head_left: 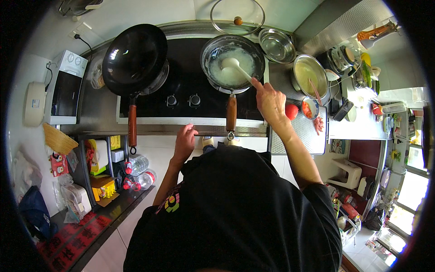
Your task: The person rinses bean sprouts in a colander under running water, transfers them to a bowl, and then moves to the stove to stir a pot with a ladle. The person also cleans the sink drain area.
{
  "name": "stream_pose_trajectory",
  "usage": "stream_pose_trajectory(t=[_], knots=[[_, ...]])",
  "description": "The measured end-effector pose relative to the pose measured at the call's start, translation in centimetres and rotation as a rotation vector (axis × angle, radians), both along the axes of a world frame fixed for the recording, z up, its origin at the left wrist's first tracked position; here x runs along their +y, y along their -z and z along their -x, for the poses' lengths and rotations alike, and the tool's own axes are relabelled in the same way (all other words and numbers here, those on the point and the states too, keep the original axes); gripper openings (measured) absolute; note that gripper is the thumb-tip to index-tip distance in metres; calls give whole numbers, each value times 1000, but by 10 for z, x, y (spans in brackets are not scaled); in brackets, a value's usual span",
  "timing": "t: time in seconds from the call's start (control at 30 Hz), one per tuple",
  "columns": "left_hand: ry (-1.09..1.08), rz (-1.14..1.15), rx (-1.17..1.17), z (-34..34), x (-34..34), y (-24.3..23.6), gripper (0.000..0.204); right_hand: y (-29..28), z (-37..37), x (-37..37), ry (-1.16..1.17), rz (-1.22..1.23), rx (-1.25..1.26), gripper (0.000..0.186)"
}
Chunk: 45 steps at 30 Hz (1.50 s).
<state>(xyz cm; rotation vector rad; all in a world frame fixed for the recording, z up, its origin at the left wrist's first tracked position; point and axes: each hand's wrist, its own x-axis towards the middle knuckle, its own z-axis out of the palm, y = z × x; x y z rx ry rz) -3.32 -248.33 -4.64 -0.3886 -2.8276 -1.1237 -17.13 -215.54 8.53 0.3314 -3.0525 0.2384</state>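
My right hand (272, 103) is wrapped round the handle of a white ladle (232, 65). The ladle's bowl rests in the cloudy white liquid (240, 75) inside a dark pan (206, 54) on the right burner. This pan's wooden handle (231, 112) points toward me. Near the front edge of the stove, my left hand (185, 141) hangs loosely with its fingers partly bent and a little apart, holding nothing that I can see.
A black wok (134, 59) sits tilted over the left burner. A glass lid (238, 21) leans behind the pan. To the right are a steel pot (277, 45), a steel bowl (310, 75) with chopsticks, a tomato (291, 111), a small bowl of chopped red food (311, 109) and raw meat strips (319, 125).
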Motion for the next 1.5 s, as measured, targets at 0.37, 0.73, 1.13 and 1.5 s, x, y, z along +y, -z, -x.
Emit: stream_pose_trajectory(t=[0.37,0.73,1.13,1.5], knots=[[27,-1177,-857,53,59,-44,35,7,7,15,85,47,24,50],[6,-1533,-1178,110,127,-82,20,-6,-9,-11,236,482,217,46],[220,-1154,-1199,103,98,-162,17,-34,-53,-12,245,703,226,42],[289,-1226,-1274,-2,179,-224,16,-84,-231,157,308,1051,139,41]])
